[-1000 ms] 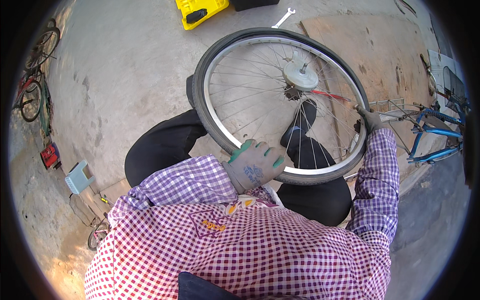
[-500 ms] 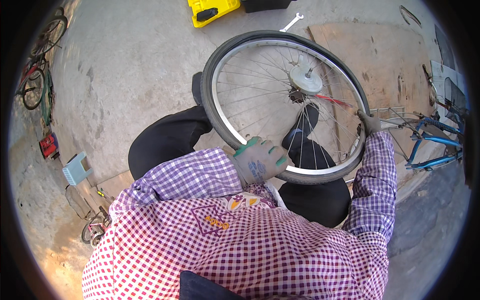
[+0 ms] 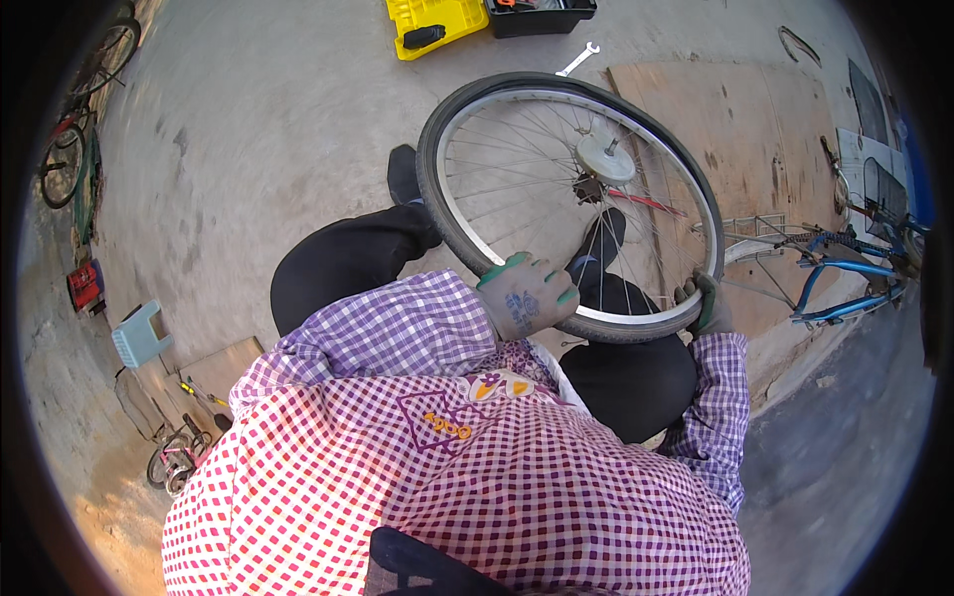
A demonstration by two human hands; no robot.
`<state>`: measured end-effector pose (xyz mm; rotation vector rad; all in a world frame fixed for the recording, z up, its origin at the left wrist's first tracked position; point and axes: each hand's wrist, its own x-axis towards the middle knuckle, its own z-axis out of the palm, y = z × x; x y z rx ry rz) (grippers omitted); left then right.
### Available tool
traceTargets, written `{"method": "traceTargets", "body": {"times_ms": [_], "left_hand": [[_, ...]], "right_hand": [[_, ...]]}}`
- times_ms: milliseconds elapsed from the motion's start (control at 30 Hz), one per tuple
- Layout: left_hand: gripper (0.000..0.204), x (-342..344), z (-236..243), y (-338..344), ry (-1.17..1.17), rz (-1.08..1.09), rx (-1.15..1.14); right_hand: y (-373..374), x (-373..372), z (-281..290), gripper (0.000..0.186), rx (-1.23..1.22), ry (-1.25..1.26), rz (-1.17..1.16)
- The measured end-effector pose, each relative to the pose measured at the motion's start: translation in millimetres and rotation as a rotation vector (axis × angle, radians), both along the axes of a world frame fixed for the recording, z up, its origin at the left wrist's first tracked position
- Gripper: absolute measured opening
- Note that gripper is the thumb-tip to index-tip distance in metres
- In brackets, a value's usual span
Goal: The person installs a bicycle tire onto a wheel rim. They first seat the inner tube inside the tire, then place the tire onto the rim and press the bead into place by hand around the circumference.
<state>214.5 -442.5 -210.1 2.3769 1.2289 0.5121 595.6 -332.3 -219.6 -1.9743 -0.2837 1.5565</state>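
Head view shows held wheel (image 3: 604, 161), toolbox (image 3: 543, 23) containing items (image 3: 535, 4).

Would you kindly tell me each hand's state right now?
Left hand: closed, holding the wheel.
Right hand: closed, holding the wheel farther right.

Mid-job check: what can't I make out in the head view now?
All in the head view:
Left hand: palm, hidden by the back of the hand.
Wheel: the rim stretch under that hand, covered by it.
Black toolbox: far part, cut off by the top edge.
Pink bicycle: details too small.
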Motion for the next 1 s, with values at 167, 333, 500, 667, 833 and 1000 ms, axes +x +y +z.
{"method": "traceTargets", "body": {"times_ms": [167,333,500,667,833,1000], "left_hand": [[0.037,-26.9,-25.7,-0.3,-0.041,0.025,0.068],[0.047,-63.1,-52.1,-8.6,0.143,0.325,-0.043],[0.064,-79.3,-64.1,-26.0,0.012,0.760,-0.594],[0.045,-119.4,-99.1,4.0,-0.839,1.316,-0.816],[0.033,-142.9,-119.7,36.7,-0.994,1.565,-1.120],[0.033,-150.5,-121.2,38.4,-1.062,1.568,-1.159]], "right_hand": [[-17.9,32.7,-2.2,0.027,-0.026,-0.039,-0.027],[-12.8,36.6,-10.0,0.032,-0.006,-0.076,-0.004],[-4.6,33.1,2.4,0.024,-0.017,-0.070,0.079],[0.7,18.9,15.8,0.025,0.013,-0.046,0.106],[-3.3,-2.4,23.5,0.024,0.013,-0.048,0.084],[-5.9,-11.5,24.9,0.022,0.035,-0.065,0.070]]}}
